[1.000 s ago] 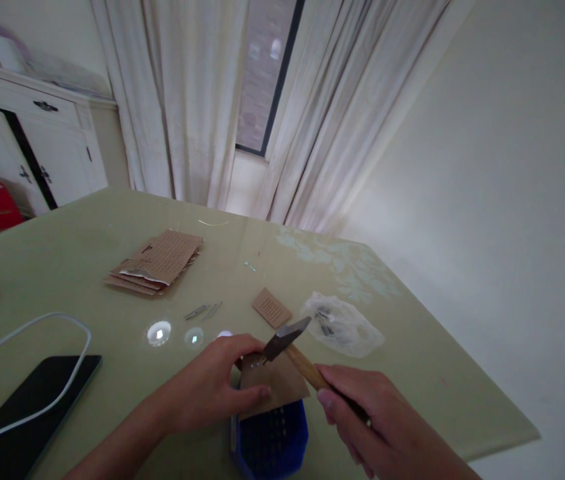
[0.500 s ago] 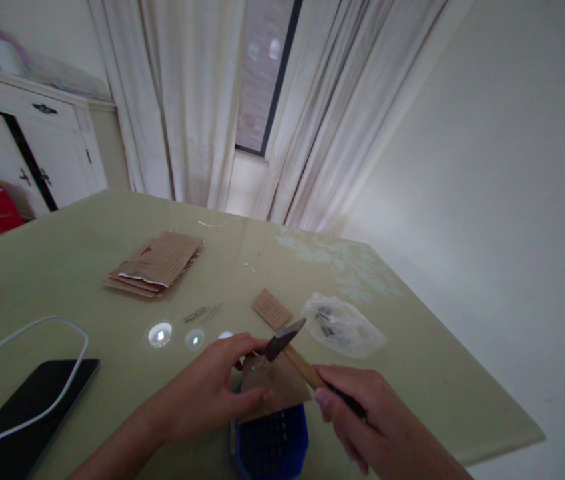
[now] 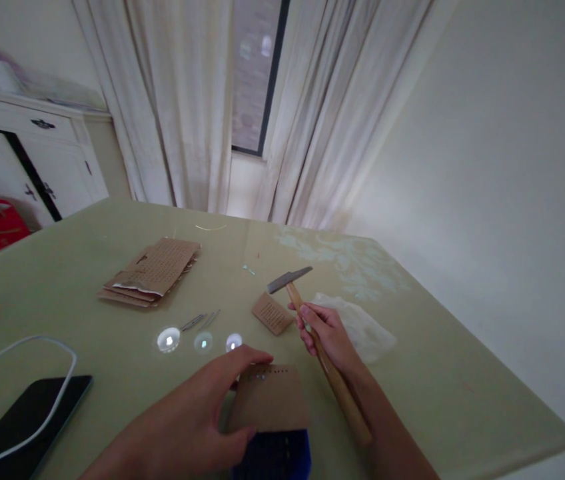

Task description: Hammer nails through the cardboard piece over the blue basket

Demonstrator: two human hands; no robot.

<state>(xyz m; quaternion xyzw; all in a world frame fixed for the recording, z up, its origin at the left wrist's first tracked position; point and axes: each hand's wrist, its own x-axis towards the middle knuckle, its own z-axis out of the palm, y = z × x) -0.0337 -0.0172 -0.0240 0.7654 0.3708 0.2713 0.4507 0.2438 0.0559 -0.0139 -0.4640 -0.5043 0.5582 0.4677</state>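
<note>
A brown cardboard piece [image 3: 271, 407] lies over a blue plastic basket [image 3: 298, 453] at the bottom middle. Along its far edge runs a row of small holes, with a few shiny metal spots just below. My left hand [image 3: 202, 407] grips the cardboard from the left, fingers at its far corner and thumb by its near left side. In my right hand [image 3: 327, 333] is a hammer [image 3: 335, 380], grasped by its wooden handle fairly close to the metal head. The hammer is raised to the right of the cardboard, its head apart from it.
Beyond my hands lie a small cardboard piece [image 3: 271, 313], several nails [image 3: 201, 321] and a clear plastic bag [image 3: 370, 333]. Stacked cardboard [image 3: 155, 270] sits farther back left. A black tablet-like device [image 3: 27, 417] and a white cable [image 3: 70, 370] lie at the left.
The hammer has lifted off the cardboard and swung up to the right. My right hand's grip now sits nearer its head. My left hand stays at the cardboard, whose row of holes is now uncovered.
</note>
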